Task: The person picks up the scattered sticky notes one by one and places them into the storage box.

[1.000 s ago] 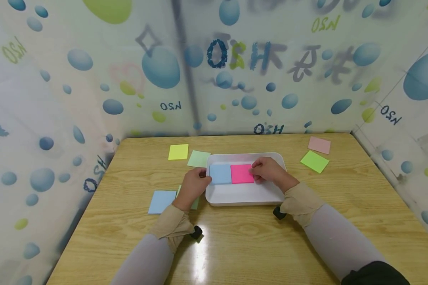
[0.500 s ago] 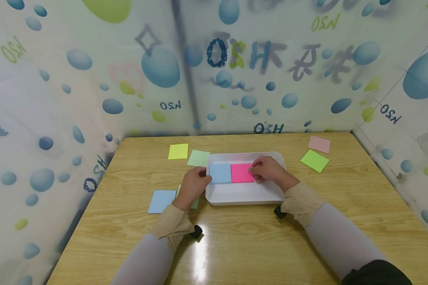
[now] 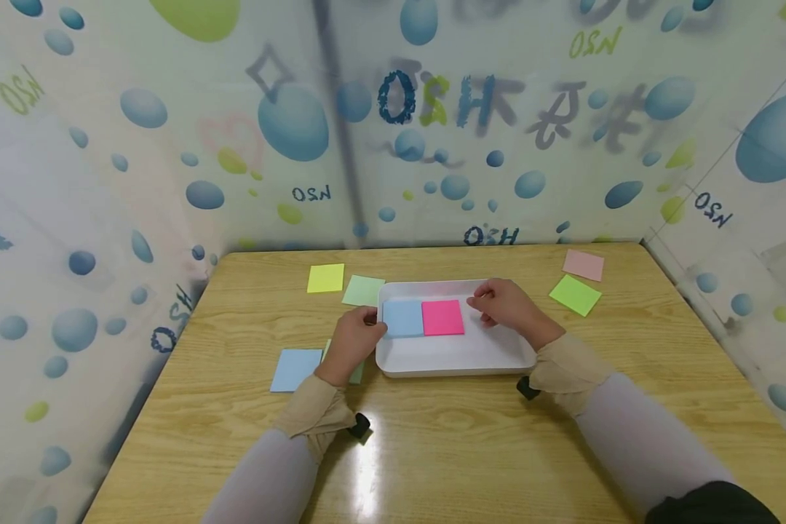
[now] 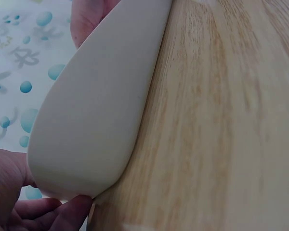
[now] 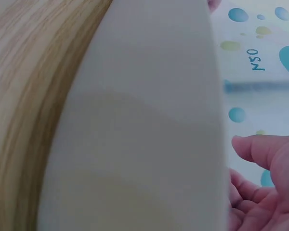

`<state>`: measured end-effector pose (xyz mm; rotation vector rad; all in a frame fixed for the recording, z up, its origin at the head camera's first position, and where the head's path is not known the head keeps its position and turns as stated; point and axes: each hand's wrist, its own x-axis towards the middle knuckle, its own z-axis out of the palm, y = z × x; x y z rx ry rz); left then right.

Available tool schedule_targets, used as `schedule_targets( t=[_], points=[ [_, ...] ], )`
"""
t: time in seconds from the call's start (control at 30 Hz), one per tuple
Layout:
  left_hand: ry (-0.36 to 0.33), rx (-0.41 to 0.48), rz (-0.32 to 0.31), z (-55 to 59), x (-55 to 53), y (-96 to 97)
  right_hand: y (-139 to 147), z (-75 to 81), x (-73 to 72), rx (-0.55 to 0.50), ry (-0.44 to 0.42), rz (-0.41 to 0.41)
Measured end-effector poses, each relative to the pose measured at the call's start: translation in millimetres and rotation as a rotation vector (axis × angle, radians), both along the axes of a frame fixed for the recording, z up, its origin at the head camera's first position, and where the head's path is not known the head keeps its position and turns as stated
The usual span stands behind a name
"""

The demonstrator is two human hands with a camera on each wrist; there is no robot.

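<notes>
A white rectangular tray [image 3: 452,359] stands on the table, with a light blue sticky note pad [image 3: 402,319] and a bright pink sticky note pad [image 3: 442,318] lying side by side in it. My left hand [image 3: 351,343] holds the tray at its left end; in the left wrist view the thumb is at the rim and the fingers [image 4: 72,211] press low on the outer wall. Over the tray's right part hovers my right hand [image 3: 512,311], just right of the pink pad. Its thumb [image 5: 260,147] stands apart from the loosely bent fingers, and nothing is between them.
On the wooden table [image 3: 458,451], yellow [image 3: 326,278] and pale green [image 3: 363,290] notes lie behind the tray's left. A blue note [image 3: 296,370] and a partly hidden green note [image 3: 356,375] are front left. Dusty pink [image 3: 583,265] and lime green [image 3: 575,295] notes lie at the back right.
My right hand has let go of the bright pink pad's right edge and moved a little to the right. The left hand keeps its hold on the tray; both pads stay in place.
</notes>
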<state>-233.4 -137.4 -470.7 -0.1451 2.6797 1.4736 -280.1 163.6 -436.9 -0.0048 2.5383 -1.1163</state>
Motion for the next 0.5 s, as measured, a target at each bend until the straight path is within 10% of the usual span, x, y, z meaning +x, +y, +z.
schedule_targets(
  t=[0.5],
  points=[
    [0.005,-0.006,0.001,-1.1,-0.3,0.2,47.4,11.7,-5.1,0.051,0.103,-0.099]
  ],
)
